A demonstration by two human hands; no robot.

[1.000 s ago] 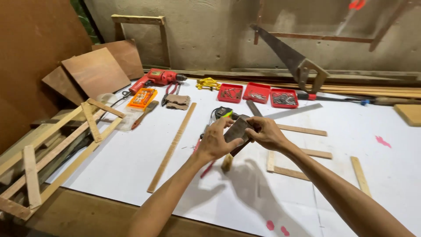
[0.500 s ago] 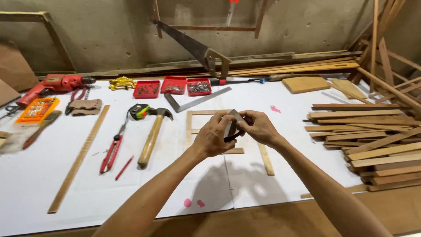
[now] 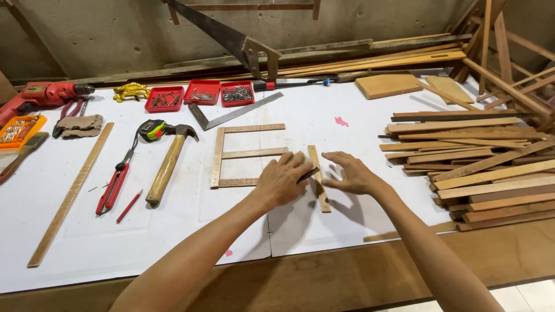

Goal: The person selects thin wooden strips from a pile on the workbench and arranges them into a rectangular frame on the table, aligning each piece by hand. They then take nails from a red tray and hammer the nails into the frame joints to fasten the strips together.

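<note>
The left hand lay curled, palm down, on the white table, pinching a small dark tool against a loose wooden slat beside a three-rung wooden frame. The right hand hovered open, fingers spread, just right of the slat, holding nothing. A hammer lay well to the left.

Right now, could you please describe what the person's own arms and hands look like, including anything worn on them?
Both forearms are bare: no sleeves reach into view. The left hand and the right hand wear no gloves, and I can see no rings, watch or wristband on either.
</note>
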